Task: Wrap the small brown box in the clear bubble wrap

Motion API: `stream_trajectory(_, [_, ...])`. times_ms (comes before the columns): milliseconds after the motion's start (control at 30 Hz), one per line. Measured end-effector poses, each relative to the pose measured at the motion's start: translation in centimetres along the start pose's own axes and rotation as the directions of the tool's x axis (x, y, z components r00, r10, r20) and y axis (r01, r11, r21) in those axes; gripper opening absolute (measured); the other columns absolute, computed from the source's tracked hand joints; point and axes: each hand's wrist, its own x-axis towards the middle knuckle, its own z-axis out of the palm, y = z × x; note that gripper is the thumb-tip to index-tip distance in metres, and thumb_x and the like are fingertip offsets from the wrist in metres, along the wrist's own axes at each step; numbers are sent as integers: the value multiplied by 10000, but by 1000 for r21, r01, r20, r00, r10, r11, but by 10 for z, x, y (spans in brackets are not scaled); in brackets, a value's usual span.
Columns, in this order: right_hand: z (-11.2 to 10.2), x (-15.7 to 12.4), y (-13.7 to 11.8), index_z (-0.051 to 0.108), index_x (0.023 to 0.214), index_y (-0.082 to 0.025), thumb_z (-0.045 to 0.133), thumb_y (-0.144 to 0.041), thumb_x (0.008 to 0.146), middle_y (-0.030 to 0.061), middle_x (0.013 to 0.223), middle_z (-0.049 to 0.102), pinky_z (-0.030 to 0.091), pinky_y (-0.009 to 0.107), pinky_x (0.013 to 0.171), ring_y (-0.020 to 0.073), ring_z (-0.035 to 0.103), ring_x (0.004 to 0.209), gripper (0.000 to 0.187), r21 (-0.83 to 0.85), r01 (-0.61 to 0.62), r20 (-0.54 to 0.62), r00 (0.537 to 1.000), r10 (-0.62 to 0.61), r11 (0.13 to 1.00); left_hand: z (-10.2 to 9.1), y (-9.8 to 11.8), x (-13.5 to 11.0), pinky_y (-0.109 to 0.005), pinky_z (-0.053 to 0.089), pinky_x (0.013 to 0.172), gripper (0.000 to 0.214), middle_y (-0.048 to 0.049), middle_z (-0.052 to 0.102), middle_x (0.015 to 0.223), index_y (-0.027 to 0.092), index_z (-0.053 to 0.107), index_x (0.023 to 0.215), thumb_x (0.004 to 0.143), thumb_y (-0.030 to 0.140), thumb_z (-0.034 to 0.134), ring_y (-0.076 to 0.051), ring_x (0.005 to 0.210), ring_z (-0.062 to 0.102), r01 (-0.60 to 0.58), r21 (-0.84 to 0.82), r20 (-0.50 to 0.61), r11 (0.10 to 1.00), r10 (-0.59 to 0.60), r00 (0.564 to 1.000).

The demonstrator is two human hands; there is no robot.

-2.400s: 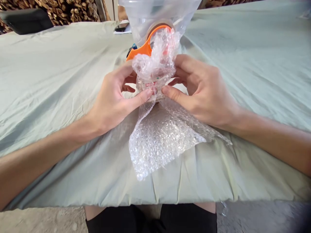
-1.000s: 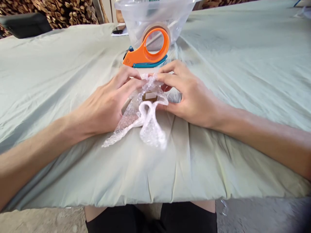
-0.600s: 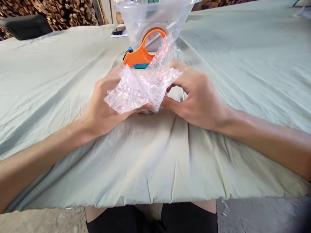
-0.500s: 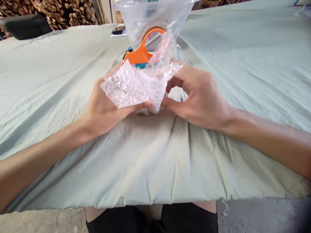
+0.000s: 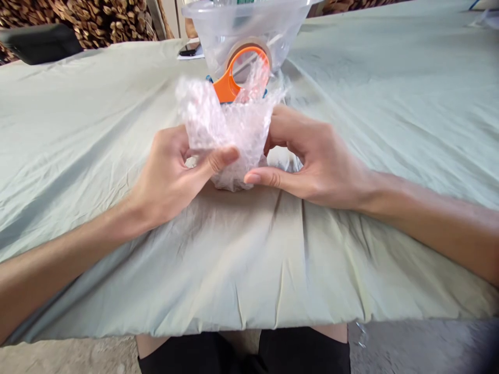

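Evidently, both hands are engaged on a crumpled bundle of bubble wrap [image 5: 244,135], which sits at the centre of the frame, slightly above the middle. The left hand [image 5: 167,171] grips it from the left: its forearm enters at the lower left edge and slants upward, the thumb pressed across the front of the wrap, the fingers bent behind and largely hidden. The right hand [image 5: 323,161] grips it from the right: its forearm enters at the right edge, the wrist is lower than the arched knuckles, the thumb lies at the bundle's lower right and the fingers curl behind, tips concealed. A gap shows between thumb and fingers. Beyond the bundle, upper centre, an orange tape dispenser [image 5: 225,89] stands before a clear tub [image 5: 208,34].
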Motion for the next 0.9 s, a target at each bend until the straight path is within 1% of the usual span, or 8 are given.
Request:
stream_trajectory(100, [3, -1, -1, 683, 867, -225, 808, -617, 891, 52, 1006, 617, 561, 340, 759, 179, 598, 830, 412, 17, 5, -46, 999, -5, 1000, 0, -8, 3, -263, 392, 540, 432, 5, 533, 701, 214, 632, 832, 1041, 592, 634, -109, 624, 465, -110, 46, 11, 993, 110, 994])
stream_trajectory(233, [5, -2, -3, 662, 816, -215, 843, -567, 878, 37, 967, 618, 570, 319, 724, 156, 604, 786, 400, 67, 13, -76, 997, -8, 998, 0, -20, 7, -227, 489, 617, 277, 5, 621, 898, 242, 602, 1063, 996, 459, 761, -110, 772, 585, -235, -8, -27, 972, 235, 972])
stream_trajectory(367, [6, -2, -3, 678, 846, -215, 852, -558, 872, 39, 966, 646, 596, 314, 727, 160, 624, 797, 385, 89, -6, -79, 997, 13, 996, 0, -19, 7, -217, 538, 634, 355, 24, 661, 900, 227, 577, 1036, 933, 435, 846, -92, 757, 638, -211, -98, -35, 973, 208, 977])
stream_trajectory(533, [8, -3, -8, 679, 1189, -262, 882, -414, 871, 50, 1292, 668, 603, 277, 706, 178, 671, 974, 407, 100, 57, -146, 988, -42, 993, -2, -8, 5, -215, 565, 688, 447, 22, 633, 1009, 222, 560, 1045, 895, 506, 871, -100, 839, 695, -271, 50, -68, 961, 274, 959])
stream_trajectory(667, [7, -5, -15, 642, 1380, -307, 819, -325, 934, 24, 1531, 589, 606, 259, 676, 140, 661, 927, 480, 2, 86, -123, 989, -86, 996, -2, -6, 4, -187, 576, 613, 438, 22, 560, 1161, 248, 534, 1094, 931, 533, 824, -31, 728, 647, -281, 146, -98, 948, 297, 950])
stream_trajectory(733, [7, -6, -16, 675, 1355, -303, 785, -319, 964, 19, 1449, 648, 623, 267, 710, 149, 669, 942, 406, -51, 104, -115, 987, -109, 993, -2, -11, 4, -169, 587, 606, 391, 27, 539, 1149, 252, 517, 1118, 970, 482, 796, -14, 721, 640, -298, 183, -108, 937, 320, 941])
stream_trajectory(800, [7, -7, -17, 732, 1268, -266, 737, -323, 1005, 31, 1237, 720, 637, 277, 757, 155, 671, 937, 270, -107, 119, -101, 986, -130, 987, -2, -16, 5, -150, 572, 592, 369, 33, 526, 1106, 249, 507, 1118, 978, 419, 803, 2, 693, 599, -313, 232, -123, 921, 347, 930])
stream_trajectory(900, [7, -8, -15, 772, 1204, -231, 713, -325, 1025, 37, 1059, 717, 637, 271, 785, 142, 664, 873, 210, -150, 114, -84, 988, -127, 982, -4, -21, 7, -143, 506, 505, 487, 32, 484, 1018, 244, 510, 1050, 861, 426, 921, -19, 680, 509, -364, 233, -179, 902, 407, 895])
